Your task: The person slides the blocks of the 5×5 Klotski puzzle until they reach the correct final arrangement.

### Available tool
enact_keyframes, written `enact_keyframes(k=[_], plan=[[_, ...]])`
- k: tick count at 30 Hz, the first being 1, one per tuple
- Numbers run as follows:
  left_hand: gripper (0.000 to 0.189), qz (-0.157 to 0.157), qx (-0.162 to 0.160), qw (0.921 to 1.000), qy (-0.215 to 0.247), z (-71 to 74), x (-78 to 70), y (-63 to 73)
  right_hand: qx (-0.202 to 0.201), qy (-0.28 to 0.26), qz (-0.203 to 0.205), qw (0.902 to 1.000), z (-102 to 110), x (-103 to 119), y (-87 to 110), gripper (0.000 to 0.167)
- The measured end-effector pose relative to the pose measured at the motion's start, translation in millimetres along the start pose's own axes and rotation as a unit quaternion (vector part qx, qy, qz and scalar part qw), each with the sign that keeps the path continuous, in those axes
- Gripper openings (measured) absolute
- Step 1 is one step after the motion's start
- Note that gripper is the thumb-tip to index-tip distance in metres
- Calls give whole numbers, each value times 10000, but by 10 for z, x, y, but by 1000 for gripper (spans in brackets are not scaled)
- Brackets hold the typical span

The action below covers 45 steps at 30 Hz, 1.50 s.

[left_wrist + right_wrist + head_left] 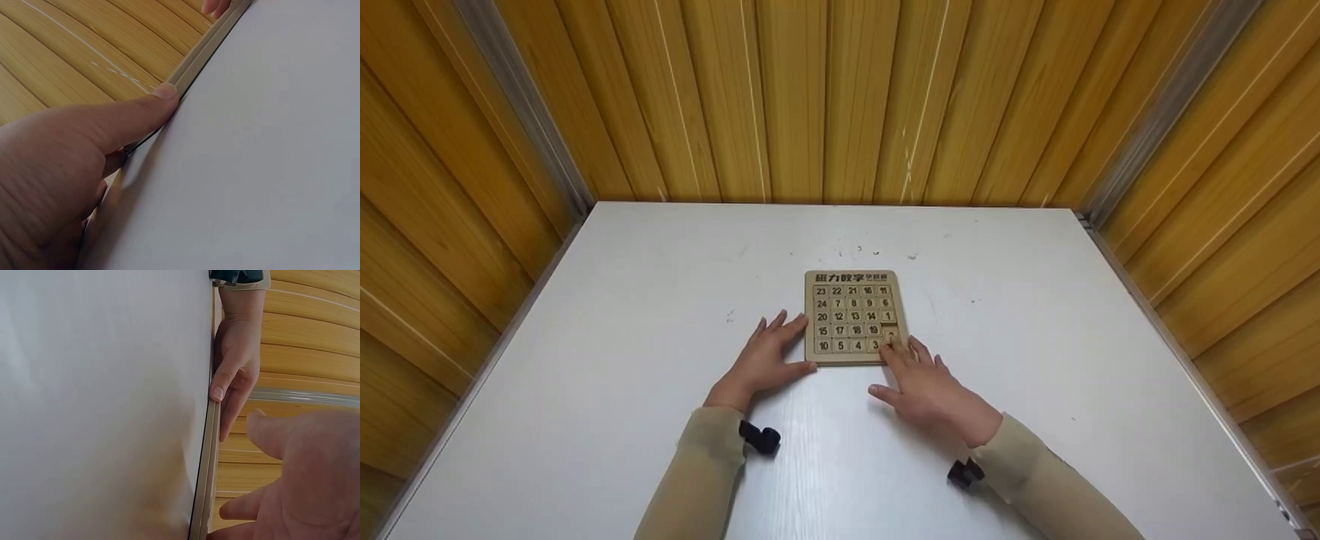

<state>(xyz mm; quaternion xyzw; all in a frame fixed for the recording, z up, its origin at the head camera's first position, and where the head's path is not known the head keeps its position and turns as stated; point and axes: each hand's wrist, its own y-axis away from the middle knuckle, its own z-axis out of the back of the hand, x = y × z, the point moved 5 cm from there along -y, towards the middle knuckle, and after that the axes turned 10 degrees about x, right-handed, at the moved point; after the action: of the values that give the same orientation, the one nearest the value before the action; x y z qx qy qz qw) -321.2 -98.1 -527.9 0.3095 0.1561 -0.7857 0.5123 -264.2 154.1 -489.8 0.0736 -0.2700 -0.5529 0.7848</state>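
A wooden sliding number puzzle (850, 360) lies flat on the white table, its numbered tiles in rows under a line of dark printed characters. My left hand (766, 358) steadies its near left corner, thumb on the near edge and extended fingers along the left side. In the left wrist view the thumb (140, 112) presses on the puzzle's side. My right hand (924, 386) reaches over the near right corner, fingertips on the right column by the tile marked 2 (891, 334). A dark gap shows between that tile and the 1 above. The right thumb stays off the puzzle.
The white table (660, 277) spreads around the puzzle, with small dark marks beyond it. Yellow wood-look panels (855, 97) stand behind and at both sides, with metal posts in the corners. A small black device (760, 437) sits at each wrist.
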Motion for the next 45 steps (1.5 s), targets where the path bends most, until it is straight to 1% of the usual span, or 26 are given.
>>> enact_keyframes(k=[8,13,16,20,24,29,31,37,39,45], plan=[[87,61,-8,10000,31,-9,4,4,12,20,-18,10000,25,-10,-100,84],[87,-101,-65,9999,-31,5,-9,-1,-44,107,25,9999,24,-8,-131,84],[87,-183,-93,9997,-94,6,-10,-2,-82,131,73,9999,8,16,-107,83],[87,-204,-109,9996,-157,5,-7,-8,-60,128,200,9997,-28,107,-46,83],[88,-148,-96,9998,-137,13,-10,-9,-30,148,343,9993,-66,202,-25,82],[88,-102,-75,9999,-80,11,-12,-1,92,221,434,9988,-115,254,-31,83],[87,-125,-76,9999,-92,9,-12,-4,140,238,435,9987,-126,255,-28,83],[88,-59,-61,9999,-70,9,-2,-11,143,168,384,9990,-105,232,-15,83],[88,-29,-61,10000,-66,7,1,-10,118,147,376,9991,-101,213,-13,83],[86,-70,-101,9999,-35,3,-2,-7,114,130,324,9993,-108,127,8,85]])
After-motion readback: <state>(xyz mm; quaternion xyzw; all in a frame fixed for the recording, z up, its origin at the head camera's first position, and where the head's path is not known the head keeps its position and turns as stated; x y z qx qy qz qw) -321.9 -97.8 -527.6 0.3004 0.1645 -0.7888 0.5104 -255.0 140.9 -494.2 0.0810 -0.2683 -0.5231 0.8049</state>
